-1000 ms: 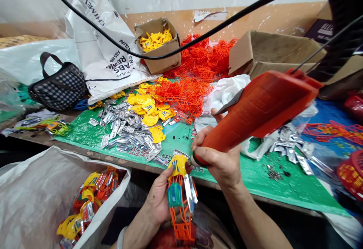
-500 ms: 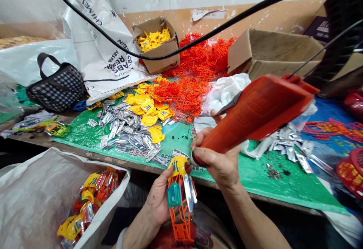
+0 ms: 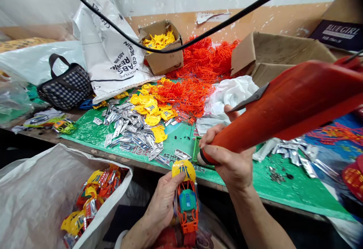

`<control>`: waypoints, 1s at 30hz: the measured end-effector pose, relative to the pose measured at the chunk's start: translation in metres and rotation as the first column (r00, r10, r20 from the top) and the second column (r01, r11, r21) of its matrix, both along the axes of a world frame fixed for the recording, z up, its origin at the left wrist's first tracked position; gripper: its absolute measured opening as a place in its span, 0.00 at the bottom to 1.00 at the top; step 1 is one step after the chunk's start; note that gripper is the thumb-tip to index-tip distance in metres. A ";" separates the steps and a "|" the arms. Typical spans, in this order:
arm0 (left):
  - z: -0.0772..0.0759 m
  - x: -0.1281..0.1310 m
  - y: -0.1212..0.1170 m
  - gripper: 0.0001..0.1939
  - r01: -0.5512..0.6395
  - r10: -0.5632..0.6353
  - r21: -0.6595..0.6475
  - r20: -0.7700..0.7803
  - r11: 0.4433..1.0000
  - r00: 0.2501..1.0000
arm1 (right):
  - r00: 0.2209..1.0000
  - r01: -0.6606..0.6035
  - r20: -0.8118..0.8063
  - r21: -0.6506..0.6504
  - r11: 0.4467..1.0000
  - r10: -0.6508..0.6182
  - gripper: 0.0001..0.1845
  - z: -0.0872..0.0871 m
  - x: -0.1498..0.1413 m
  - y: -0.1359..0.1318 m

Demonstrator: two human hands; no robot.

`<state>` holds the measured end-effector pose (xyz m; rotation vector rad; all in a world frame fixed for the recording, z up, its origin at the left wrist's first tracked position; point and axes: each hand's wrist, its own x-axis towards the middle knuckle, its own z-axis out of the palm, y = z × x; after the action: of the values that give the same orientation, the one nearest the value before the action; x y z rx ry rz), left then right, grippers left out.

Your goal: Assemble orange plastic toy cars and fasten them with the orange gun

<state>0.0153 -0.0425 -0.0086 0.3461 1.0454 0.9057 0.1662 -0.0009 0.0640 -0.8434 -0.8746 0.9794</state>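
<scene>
My left hand (image 3: 163, 203) is closed around a small toy assembly (image 3: 186, 200) with an orange frame, a teal block and a yellow cap, held below the table's front edge. My right hand (image 3: 227, 154) grips a big orange power tool (image 3: 283, 109) whose tip sits just above and right of the yellow cap, a small gap apart. A metal lever runs along the tool's top, and a black cable (image 3: 176, 47) arcs overhead across the view.
On the green mat (image 3: 181, 135) lie silver pieces (image 3: 127, 132), yellow caps (image 3: 149, 109) and orange frames (image 3: 193, 90). Behind stand a cardboard box of yellow parts (image 3: 161, 45), a larger box (image 3: 280, 56) and a checked bag (image 3: 65, 86). A white sack (image 3: 42, 192) at lower left holds finished toys.
The toy in my left hand has turned so its teal block faces me and dropped slightly. The tool tip has lifted off the yellow cap and moved right.
</scene>
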 end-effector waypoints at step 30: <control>-0.001 0.007 -0.002 0.15 0.020 -0.026 0.074 0.092 0.997 0.995 | 0.993 -0.073 0.095 0.027 0.997 0.070 0.11 -0.015 -0.028 -0.002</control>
<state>0.0218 -0.0443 -0.0096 0.3727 0.9226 0.9324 0.1383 -0.0031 0.0492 -0.8420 -1.0039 0.9921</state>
